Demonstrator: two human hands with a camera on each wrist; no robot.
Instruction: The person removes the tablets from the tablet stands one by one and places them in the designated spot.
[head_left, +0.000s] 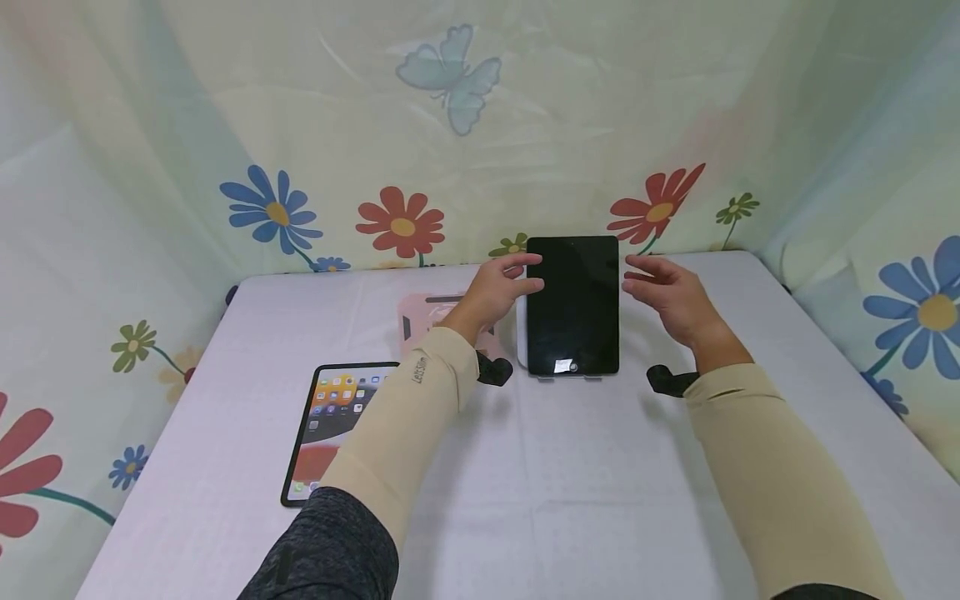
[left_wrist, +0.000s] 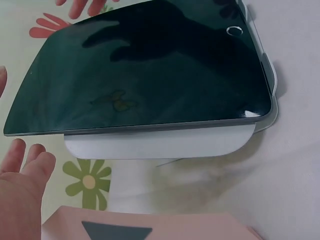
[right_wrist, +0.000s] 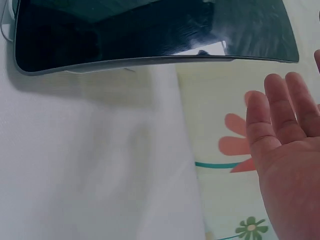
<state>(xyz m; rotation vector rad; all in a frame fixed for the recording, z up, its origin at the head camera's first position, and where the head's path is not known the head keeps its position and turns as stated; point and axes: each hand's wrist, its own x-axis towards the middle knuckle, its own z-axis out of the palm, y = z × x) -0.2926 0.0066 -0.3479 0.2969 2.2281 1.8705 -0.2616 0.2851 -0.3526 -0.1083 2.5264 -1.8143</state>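
Note:
A black-screened tablet [head_left: 573, 308] with a round home button leans upright on a white stand [left_wrist: 160, 145] near the table's back edge. My left hand [head_left: 489, 292] is at its left side, thumb and fingers extended, overlapping the screen's edge in the head view. In the left wrist view those fingertips are just off the tablet's edge. On the opposite side my right hand [head_left: 671, 304] is held up with fingers extended, a small gap away from the right edge. Neither hand grips anything. The dark screen reflects a hand in the left wrist view.
Behind my left wrist lies a pink case [head_left: 412, 321] with dark patches, partly hidden. A second tablet [head_left: 330, 417], its screen lit with app icons, lies at front left, partly covered by my left sleeve. A flowered curtain [head_left: 322, 125] hangs behind the white-covered table [head_left: 585, 492].

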